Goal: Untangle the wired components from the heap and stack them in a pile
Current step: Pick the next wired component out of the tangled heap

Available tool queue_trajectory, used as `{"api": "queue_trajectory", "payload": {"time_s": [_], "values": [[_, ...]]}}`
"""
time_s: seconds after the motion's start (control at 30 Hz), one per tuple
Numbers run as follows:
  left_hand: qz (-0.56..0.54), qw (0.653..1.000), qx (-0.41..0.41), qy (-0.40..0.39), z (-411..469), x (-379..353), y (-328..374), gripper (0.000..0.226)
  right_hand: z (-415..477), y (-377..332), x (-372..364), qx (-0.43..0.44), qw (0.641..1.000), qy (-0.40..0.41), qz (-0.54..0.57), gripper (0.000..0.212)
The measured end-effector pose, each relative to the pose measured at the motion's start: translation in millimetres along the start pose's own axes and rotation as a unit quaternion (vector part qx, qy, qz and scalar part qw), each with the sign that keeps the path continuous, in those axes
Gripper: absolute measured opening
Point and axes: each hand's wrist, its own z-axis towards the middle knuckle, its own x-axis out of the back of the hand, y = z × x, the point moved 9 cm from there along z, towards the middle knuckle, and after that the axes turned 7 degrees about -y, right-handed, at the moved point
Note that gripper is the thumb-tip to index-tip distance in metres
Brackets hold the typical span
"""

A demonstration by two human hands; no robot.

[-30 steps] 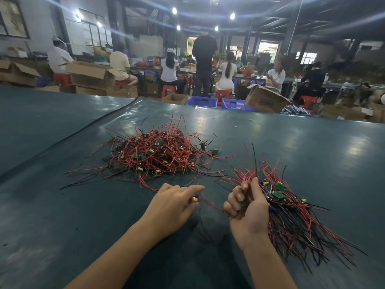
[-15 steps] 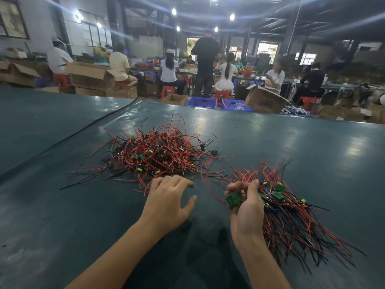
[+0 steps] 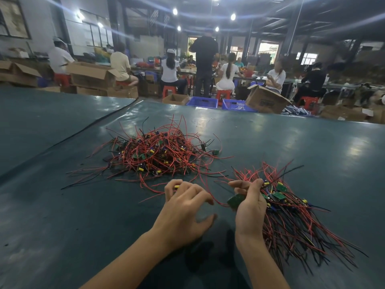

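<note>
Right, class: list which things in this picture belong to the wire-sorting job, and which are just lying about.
Job: tangled heap; stacked pile; green board, gripped in the right hand; left hand.
Lying about: cardboard boxes; blue crates; red stools.
</note>
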Motion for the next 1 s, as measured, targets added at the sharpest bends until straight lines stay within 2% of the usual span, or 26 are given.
{"api": "queue_trajectory", "payload": {"time_s": [0.07, 0.13, 0.27, 0.4, 0.5, 0.77, 0.87, 1.0], "values": [[0.005, 0.999, 0.038, 0.01, 0, 6, -6, 0.028, 0, 1, -1, -0.01, 1.0, -0.006, -0.011, 0.067], [-0.012, 0.999, 0.039, -0.004, 0, 6, -7, 0.034, -1, 5, -3, -0.024, 0.999, -0.016, -0.026, 0.064], [-0.175, 0.979, 0.073, -0.072, 1, -11, -10, 0.048, -2, 10, -11, -0.037, 0.995, -0.064, -0.062, 0.059], [-0.277, 0.954, 0.095, -0.069, 0, -20, -13, 0.022, -5, 8, -22, -0.02, 0.987, -0.111, -0.117, 0.055], [-0.298, 0.946, 0.091, -0.085, 0, -23, -13, 0.011, -8, 6, -25, -0.019, 0.984, -0.121, -0.132, 0.051], [-0.305, 0.946, 0.09, -0.065, -1, -24, -17, 0.021, -7, 9, -24, -0.025, 0.981, -0.136, -0.136, 0.05], [-0.337, 0.935, 0.082, -0.07, 0, -26, -16, 0.028, -7, 11, -28, -0.025, 0.977, -0.155, -0.145, 0.049], [-0.328, 0.941, 0.066, -0.052, 0, -24, -18, 0.022, -8, 12, -30, -0.019, 0.976, -0.159, -0.145, 0.049]]}}
